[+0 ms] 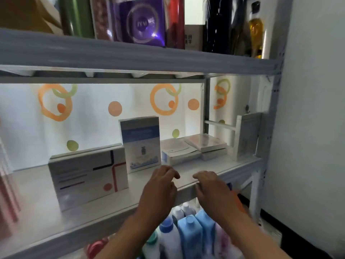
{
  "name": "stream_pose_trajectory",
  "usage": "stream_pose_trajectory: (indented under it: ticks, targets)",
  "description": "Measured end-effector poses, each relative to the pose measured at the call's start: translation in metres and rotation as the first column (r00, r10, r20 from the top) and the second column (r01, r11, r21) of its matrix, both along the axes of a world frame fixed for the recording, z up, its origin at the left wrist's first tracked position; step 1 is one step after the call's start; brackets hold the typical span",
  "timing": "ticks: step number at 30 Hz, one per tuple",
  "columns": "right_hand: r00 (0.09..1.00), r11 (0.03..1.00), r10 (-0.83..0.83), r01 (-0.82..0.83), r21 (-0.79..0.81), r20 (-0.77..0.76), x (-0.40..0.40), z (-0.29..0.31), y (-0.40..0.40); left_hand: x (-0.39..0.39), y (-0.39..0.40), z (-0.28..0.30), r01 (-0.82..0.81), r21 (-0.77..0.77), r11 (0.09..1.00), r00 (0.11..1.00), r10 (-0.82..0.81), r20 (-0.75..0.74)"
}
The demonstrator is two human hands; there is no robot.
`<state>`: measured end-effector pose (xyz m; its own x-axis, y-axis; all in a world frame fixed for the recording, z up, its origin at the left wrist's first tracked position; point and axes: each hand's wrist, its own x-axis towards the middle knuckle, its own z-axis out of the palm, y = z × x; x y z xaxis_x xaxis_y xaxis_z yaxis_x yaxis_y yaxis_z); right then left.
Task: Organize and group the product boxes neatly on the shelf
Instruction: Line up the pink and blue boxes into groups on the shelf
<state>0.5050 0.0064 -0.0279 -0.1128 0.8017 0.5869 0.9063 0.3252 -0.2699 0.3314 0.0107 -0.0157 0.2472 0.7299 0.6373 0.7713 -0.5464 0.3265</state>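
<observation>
On the middle shelf (214,166): wide box (87,179) at 9 o'clock near the front edge, upright box (141,143) just behind at its 2 o'clock, flat boxes (194,148) lying stacked at 3 o'clock of that, tall box (246,136) upright at the far 3 o'clock end. Both hands before the flat boxes; bottles (188,234) on the level beneath

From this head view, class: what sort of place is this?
Probably a small shop or storeroom: a metal shelf rack holds product boxes, bottles stand above, and detergent bottles stand below.
</observation>
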Motion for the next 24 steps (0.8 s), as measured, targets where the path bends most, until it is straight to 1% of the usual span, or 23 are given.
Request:
stream_pose_trajectory:
  ticks: [2, 5, 8, 11, 13, 15, 17, 21, 24]
  targets:
    - [0.999, 1.0, -0.011, 0.01, -0.014, -0.04, 0.011, -0.002, 0.019, 0.012, 0.027, -0.001, -0.006, -0.016, 1.0, 1.0, 0.006, -0.014]
    - [0.989, 0.996, -0.055, 0.044, -0.082, -0.135, 0.02, -0.002, 0.053, 0.03, 0.069, 0.003, -0.029, -0.046, 0.999, 0.999, 0.027, -0.044]
    - [0.961, 0.987, -0.126, 0.096, -0.132, -0.246, 0.024, 0.005, 0.092, 0.043, 0.109, 0.011, -0.062, 0.001, 0.998, 0.987, 0.061, -0.148]
    - [0.952, 0.98, -0.124, 0.073, -0.187, -0.279, 0.028, 0.01, 0.116, 0.047, 0.135, 0.008, -0.148, 0.071, 0.987, 0.949, 0.161, -0.272]
    - [0.946, 0.978, -0.132, 0.075, -0.196, -0.297, 0.03, 0.008, 0.128, 0.049, 0.145, 0.001, -0.184, 0.042, 0.982, 0.931, 0.188, -0.313]
    - [0.944, 0.975, -0.183, 0.137, -0.176, -0.276, 0.03, 0.004, 0.131, 0.05, 0.15, -0.002, -0.2, 0.011, 0.98, 0.931, 0.194, -0.309]
    - [0.949, 0.971, -0.205, 0.166, -0.17, -0.241, 0.028, 0.0, 0.132, 0.051, 0.153, -0.004, -0.213, 0.011, 0.977, 0.931, 0.207, -0.301]
    - [0.956, 0.969, -0.193, 0.151, -0.195, -0.22, 0.028, 0.001, 0.125, 0.052, 0.152, -0.007, -0.239, -0.006, 0.971, 0.926, 0.226, -0.304]
    - [0.958, 0.967, -0.193, 0.15, -0.204, -0.211, 0.027, 0.001, 0.123, 0.051, 0.15, -0.007, -0.186, -0.038, 0.982, 0.955, 0.171, -0.243]
